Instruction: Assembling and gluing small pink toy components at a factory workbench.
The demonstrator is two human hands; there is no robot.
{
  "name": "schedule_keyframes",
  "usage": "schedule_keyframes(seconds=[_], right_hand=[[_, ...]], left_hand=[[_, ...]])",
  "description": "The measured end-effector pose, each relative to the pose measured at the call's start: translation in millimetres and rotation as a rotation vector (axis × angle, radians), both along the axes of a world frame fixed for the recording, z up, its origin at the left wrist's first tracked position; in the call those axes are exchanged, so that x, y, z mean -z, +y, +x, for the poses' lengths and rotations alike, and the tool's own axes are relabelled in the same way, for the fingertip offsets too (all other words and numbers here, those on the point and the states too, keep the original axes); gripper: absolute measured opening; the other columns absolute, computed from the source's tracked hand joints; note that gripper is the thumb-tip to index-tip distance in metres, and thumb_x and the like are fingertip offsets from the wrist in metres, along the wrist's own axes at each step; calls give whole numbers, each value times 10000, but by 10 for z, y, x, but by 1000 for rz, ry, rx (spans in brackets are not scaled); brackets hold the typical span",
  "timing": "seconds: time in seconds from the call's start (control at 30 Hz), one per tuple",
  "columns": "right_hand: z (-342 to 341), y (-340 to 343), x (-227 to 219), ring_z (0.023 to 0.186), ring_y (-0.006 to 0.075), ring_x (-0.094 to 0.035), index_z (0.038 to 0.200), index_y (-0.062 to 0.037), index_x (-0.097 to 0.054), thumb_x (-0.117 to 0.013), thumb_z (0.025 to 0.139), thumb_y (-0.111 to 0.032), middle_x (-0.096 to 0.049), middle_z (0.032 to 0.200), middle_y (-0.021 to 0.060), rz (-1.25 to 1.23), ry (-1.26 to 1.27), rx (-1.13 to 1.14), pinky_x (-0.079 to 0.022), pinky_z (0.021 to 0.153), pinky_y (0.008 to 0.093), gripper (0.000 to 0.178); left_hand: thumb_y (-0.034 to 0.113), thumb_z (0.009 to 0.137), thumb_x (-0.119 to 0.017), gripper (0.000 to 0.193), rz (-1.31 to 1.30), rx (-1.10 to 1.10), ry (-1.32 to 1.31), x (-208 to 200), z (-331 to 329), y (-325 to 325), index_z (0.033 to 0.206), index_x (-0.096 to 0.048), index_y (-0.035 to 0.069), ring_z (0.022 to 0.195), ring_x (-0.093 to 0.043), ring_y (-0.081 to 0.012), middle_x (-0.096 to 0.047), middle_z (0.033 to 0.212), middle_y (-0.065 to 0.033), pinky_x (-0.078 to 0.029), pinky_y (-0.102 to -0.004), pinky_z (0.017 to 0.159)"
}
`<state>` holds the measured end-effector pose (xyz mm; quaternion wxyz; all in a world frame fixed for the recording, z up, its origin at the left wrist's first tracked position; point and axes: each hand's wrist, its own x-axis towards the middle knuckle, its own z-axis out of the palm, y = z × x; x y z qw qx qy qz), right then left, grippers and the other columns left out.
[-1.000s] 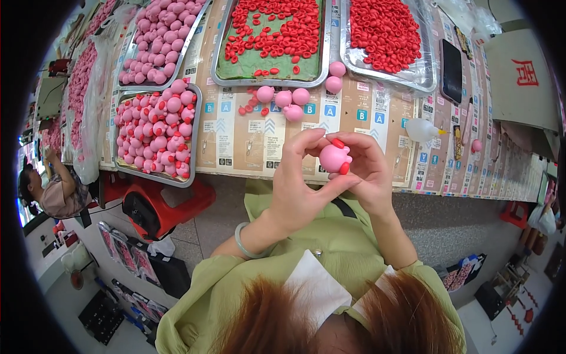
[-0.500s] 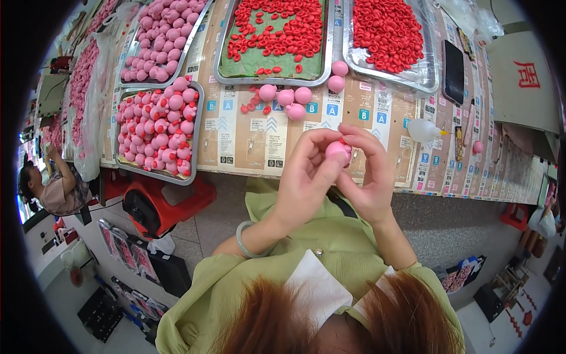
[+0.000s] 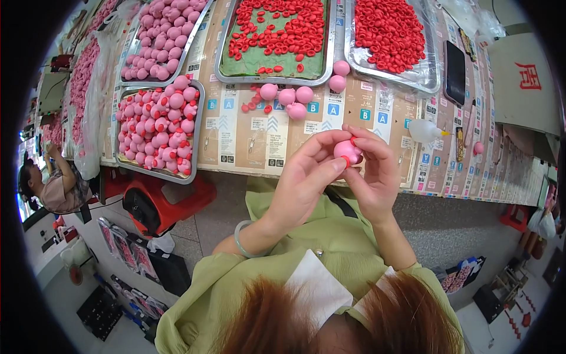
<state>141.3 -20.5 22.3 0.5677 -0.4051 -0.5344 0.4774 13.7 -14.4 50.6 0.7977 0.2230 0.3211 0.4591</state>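
My left hand (image 3: 306, 180) and my right hand (image 3: 374, 177) meet in front of my chest, both pinching one small pink ball-shaped toy (image 3: 348, 150) with a red piece on it. The fingertips of both hands close around it, just below the table's front edge. Several loose pink balls (image 3: 287, 97) and a few small red caps (image 3: 254, 105) lie on the cardboard-covered table (image 3: 247, 133) right beyond my hands.
Metal trays stand on the table: one of pink toys with red parts (image 3: 158, 127), one of plain pink balls (image 3: 158, 35), two of red caps (image 3: 277, 35) (image 3: 389, 29). A phone (image 3: 455, 65) and a glue bottle (image 3: 425, 131) lie right. A person (image 3: 56, 183) sits far left.
The pink toy has been turned between my fingers and drawn slightly lower; its red part, plainly showing a second ago, is now mostly covered by my fingertips.
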Motion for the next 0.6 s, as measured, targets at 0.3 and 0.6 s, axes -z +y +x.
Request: schedule_keyframes(seconds=[0.3,0.6], right_hand=[[3,-6,6,1017,229,-483,1031,1,-466,-588,663,73,-481,1114,173,0,-90,20,-406,830,298,394],[6,-16,5,1096,254,-419,1033,-1,-423,-547,687,101,-421,1151,182,12,-155,-24,-363,890,316,382]], left_hand=[[61,814,-434,363,-27,-10,-5,12,-7,-1,1157,-361,-32,952,-511,-197,-507,1011,-122,-425,-316,812],[60,807,-440,369,-25,-8,-10,13,-2,3,1153,-356,-37,940,-513,-191,-504,1005,-114,-427,-315,815]])
